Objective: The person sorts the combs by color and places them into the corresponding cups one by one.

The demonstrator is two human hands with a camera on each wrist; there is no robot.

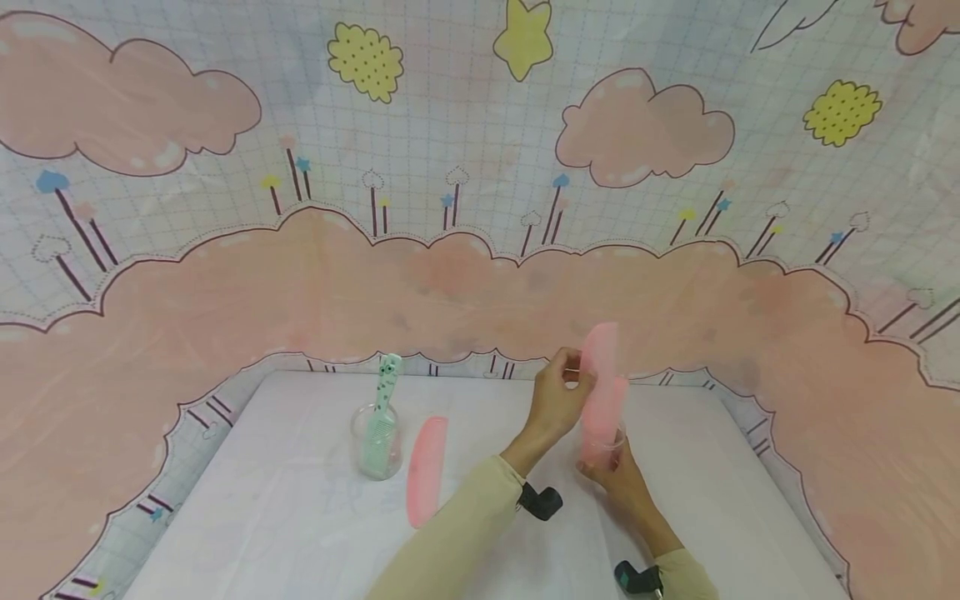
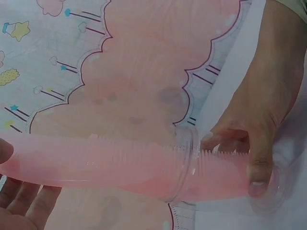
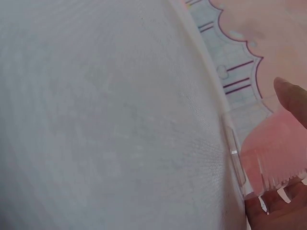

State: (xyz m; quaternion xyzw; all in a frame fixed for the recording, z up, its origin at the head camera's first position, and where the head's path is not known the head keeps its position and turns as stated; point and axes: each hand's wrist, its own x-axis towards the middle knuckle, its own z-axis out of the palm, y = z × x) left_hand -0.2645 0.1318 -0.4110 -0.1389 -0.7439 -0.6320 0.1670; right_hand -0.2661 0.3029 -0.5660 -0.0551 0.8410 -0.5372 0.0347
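My left hand (image 1: 553,404) pinches a pink comb (image 1: 600,354) that stands upright, its lower end inside a clear plastic cup (image 1: 609,444). A second pink comb (image 1: 622,390) rises beside it from the same cup, largely overlapped by the first. Fingers and thumb of my right hand (image 1: 624,487) grip the cup low on its side. In the left wrist view, teeth of the pink comb (image 2: 62,160) run along one edge, and the cup's rim circles the combs. The right wrist view catches the cup's flat base (image 3: 234,153) and a rounded pink comb end (image 3: 276,148) within.
Left of the hands, another clear cup (image 1: 360,429) stands on the white table (image 1: 247,500), holding a mint green comb (image 1: 386,387) with a dark-spotted handle. A pink comb (image 1: 427,471) lies on the table between that cup and my left sleeve. A patterned cloth hangs behind.
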